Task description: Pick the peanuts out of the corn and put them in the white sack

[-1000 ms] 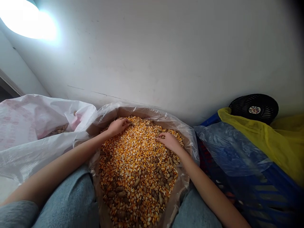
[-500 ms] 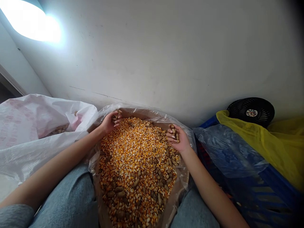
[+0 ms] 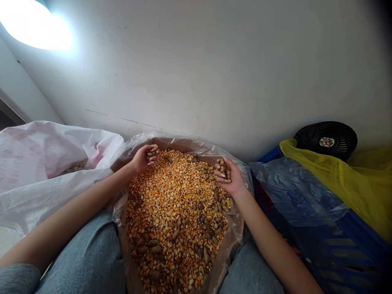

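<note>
Between my knees stands a box lined with clear plastic, filled with yellow-orange corn kernels. Unshelled peanuts lie scattered among the kernels, thicker along the right side and towards the front. Over the far left part of the corn, my left hand is curled around several peanuts. My right hand, above the right edge of the corn, also has its fingers closed on several peanuts. Both hands are raised just over the kernels.
A white woven sack with peanuts inside lies open on the left. To the right is a blue plastic crate with clear plastic film, yellow mesh and a black fan grille. A wall rises behind.
My left hand has shifted slightly right and turned a little, showing more of its peanuts. My right hand stays nearly in place. The camera view has moved slightly.
</note>
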`<act>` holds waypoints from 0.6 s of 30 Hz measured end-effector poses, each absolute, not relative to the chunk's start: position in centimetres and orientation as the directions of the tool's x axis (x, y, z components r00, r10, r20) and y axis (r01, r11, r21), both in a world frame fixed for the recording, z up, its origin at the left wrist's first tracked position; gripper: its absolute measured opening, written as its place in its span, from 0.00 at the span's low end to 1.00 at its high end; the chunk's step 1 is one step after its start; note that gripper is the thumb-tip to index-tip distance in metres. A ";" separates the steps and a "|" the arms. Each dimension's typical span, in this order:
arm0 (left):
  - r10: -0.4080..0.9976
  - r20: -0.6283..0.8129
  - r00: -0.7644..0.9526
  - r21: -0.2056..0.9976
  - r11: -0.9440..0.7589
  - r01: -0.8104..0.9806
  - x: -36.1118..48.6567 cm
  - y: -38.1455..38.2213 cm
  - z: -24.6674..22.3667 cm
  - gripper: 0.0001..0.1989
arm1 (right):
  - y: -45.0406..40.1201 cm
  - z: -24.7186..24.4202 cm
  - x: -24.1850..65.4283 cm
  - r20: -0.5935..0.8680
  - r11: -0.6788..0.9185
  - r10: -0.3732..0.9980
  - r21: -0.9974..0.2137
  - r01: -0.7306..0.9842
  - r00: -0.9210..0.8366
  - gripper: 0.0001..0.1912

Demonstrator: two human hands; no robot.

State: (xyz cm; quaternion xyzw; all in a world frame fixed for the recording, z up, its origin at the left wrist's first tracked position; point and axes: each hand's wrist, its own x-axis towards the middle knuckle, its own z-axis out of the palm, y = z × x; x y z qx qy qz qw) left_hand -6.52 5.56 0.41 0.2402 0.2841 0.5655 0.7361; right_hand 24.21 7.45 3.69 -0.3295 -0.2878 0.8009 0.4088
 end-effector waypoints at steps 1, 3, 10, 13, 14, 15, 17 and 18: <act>0.967 -0.168 0.193 0.680 0.255 -0.687 -6.4 5.5 0.4 0.04 | 7.4 3.7 24.0 -0.291 -0.480 0.851 -0.768 -0.423 -0.437 0.08; 0.965 -0.212 0.155 0.711 0.262 -0.652 -6.1 5.5 0.1 0.07 | 7.1 3.6 23.7 -0.287 -0.419 0.871 -0.858 -0.298 -0.398 0.10; 0.994 -0.089 -0.060 0.992 0.094 0.085 -5.5 6.2 -1.2 0.11 | 6.4 2.0 23.1 -0.242 0.032 0.886 -0.819 0.573 -0.396 0.10; 0.993 0.121 -0.002 0.844 -0.102 0.526 -4.7 7.3 -1.3 0.10 | 6.3 1.5 23.0 -0.265 0.223 0.845 -0.615 0.756 -0.465 0.08; 0.985 0.169 0.042 0.775 -0.159 0.611 -4.3 7.7 -1.3 0.09 | 6.3 1.5 23.0 -0.294 0.253 0.827 -0.566 0.785 -0.479 0.08; 0.977 0.195 0.082 0.719 -0.200 0.666 -3.9 8.0 -1.5 0.08 | 6.2 1.4 22.9 -0.318 0.277 0.812 -0.529 0.802 -0.490 0.08; 0.971 0.194 0.138 0.652 -0.233 0.721 -3.2 8.6 -1.9 0.06 | 6.2 1.3 22.9 -0.342 0.318 0.787 -0.490 0.812 -0.514 0.08; 0.972 0.179 0.152 0.638 -0.233 0.734 -3.0 8.8 -2.2 0.05 | 6.2 1.2 22.9 -0.344 0.338 0.775 -0.484 0.807 -0.531 0.09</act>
